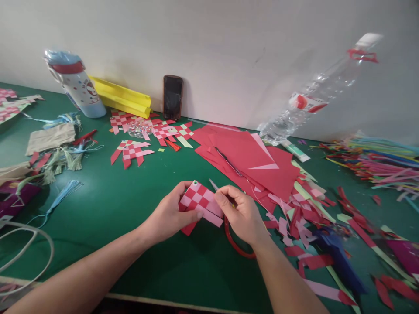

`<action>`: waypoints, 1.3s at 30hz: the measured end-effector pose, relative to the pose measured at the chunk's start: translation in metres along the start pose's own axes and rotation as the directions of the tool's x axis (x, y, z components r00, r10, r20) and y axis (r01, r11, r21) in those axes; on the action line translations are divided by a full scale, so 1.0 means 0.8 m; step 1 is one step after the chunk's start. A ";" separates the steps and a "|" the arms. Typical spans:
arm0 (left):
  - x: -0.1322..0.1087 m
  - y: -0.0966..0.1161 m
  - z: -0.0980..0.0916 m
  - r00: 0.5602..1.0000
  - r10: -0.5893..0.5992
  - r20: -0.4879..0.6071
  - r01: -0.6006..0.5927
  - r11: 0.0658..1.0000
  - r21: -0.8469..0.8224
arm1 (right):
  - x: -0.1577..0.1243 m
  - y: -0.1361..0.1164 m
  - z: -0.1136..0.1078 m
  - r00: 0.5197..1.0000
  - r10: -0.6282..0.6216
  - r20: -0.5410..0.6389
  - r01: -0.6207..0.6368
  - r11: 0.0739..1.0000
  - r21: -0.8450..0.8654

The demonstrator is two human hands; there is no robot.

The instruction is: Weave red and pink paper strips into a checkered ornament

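My left hand (176,213) holds a red and pink woven paper fish (199,198) between thumb and fingers, a little above the table. The fish has a checkered body, a small round eye at its top corner and strips at its lower and right sides. My right hand (240,213) is closed in a pinch at the right edge of the same piece. A pair of scissors with a red handle (233,244) shows behind and below my right hand, its blade pointing up and left. Whether the scissors rest on the table or hang from that hand is unclear.
Red paper sheets (242,148) with a craft knife (227,161) lie ahead. Finished woven fish (132,150) sit left of them. Paper scraps (304,226) and a blue tool (340,257) spread right. A plastic bottle (314,96), phone (173,96) and flask (77,83) stand behind.
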State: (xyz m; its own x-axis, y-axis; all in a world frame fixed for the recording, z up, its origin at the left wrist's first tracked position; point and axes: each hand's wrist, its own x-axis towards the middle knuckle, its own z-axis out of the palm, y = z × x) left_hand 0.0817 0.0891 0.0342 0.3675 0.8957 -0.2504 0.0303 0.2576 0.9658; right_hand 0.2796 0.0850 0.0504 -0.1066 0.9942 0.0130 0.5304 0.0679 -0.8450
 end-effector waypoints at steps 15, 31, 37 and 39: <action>0.002 -0.005 -0.004 0.999 0.031 -0.012 -0.030 0.996 0.081 | 0.001 0.000 -0.005 0.988 0.094 0.123 -0.113 0.981 0.161; -0.005 -0.005 0.001 0.995 -0.043 0.087 0.015 0.955 0.296 | 0.002 0.003 -0.004 0.977 0.065 0.201 -0.103 0.977 0.188; -0.005 -0.004 0.001 0.995 -0.012 0.097 -0.018 0.953 0.301 | 0.002 0.003 -0.002 0.978 0.065 0.200 -0.108 0.972 0.210; -0.005 -0.004 0.001 0.995 -0.020 0.099 -0.010 0.954 0.300 | 0.002 0.004 -0.001 0.984 0.065 0.167 -0.096 0.978 0.187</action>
State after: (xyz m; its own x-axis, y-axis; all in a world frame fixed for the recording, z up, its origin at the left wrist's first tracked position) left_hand 0.0809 0.0846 0.0322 0.4569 0.8500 -0.2622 0.3039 0.1279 0.9441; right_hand 0.2818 0.0868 0.0485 -0.2109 0.9687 -0.1311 0.3717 -0.0445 -0.9273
